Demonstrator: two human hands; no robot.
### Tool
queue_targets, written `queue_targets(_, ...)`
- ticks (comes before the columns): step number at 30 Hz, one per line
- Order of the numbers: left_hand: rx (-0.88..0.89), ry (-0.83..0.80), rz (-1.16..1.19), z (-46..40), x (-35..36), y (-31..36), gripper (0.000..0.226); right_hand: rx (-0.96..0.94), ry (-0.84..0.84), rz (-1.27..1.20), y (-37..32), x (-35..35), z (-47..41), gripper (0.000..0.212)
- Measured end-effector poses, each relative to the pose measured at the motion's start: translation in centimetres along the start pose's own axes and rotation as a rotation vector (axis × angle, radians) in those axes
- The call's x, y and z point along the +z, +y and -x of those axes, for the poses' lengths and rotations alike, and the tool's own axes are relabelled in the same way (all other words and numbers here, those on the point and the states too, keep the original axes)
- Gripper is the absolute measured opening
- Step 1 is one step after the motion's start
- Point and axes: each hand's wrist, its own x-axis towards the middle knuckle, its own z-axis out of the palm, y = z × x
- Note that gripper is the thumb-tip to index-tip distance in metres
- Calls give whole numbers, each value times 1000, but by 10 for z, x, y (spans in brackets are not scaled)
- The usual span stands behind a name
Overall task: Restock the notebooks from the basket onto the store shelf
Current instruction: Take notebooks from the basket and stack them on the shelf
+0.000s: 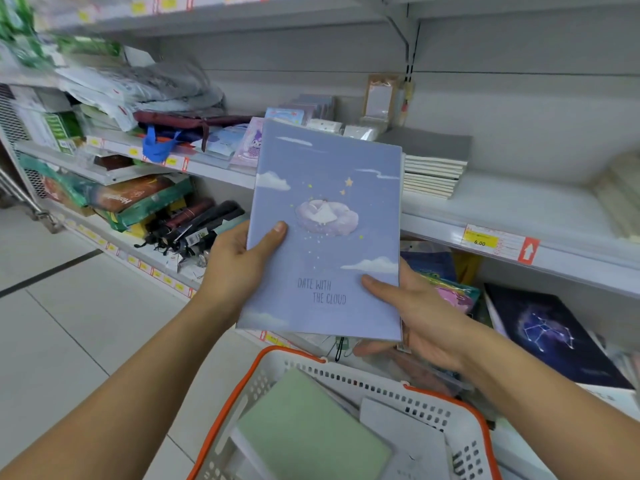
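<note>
A person stands by the shelves and holds up a thin pale blue notebook with white clouds and the words "DATE WITH THE CLOUD" on its cover. It is up in the air, in front of the shelf and above the basket. The left hand grips the book's left edge, thumb on the cover and fingers tucked behind. The right hand grips the lower right corner the same way, thumb on top and fingers curled under.

Below the hands sits a white plastic basket with small holes and an orange rim and handle. Inside it lies a flat pale green notebook, tilted against the left side. Beside that one are some white and grey books, lying flat.

The white metal store shelf runs behind the blue book. On it, just to the right of the book, rests a neat stack of notebooks with a grey one on top. A yellow price tag reading 6.00 sticks to the shelf's front edge. One shelf lower lies a dark blue notebook with a white star pattern.
</note>
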Motion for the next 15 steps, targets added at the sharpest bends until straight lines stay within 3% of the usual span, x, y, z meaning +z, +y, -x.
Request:
queue_targets(3, -57, 3, 74, -7, 14, 5, 22, -83, 124, 65, -10, -8, 5, 38)
queue_targets(6, -242, -120, 225, -20, 28, 19, 40, -172, 264, 31, -35, -15, 0, 36)
queue_targets(8, -297, -212, 297, -25, 37, 28, 50, -155, 353, -52, -59, -27, -14, 34)
queue_targets(11, -305, -225, 318, -30, 51, 29, 56, -94, 385, -216, -107, -54, -45, 34)
queue_targets(15, -313, -214, 325, -40, 59, 21, 52, -64, 494, -169, -156, -91, -89, 21)
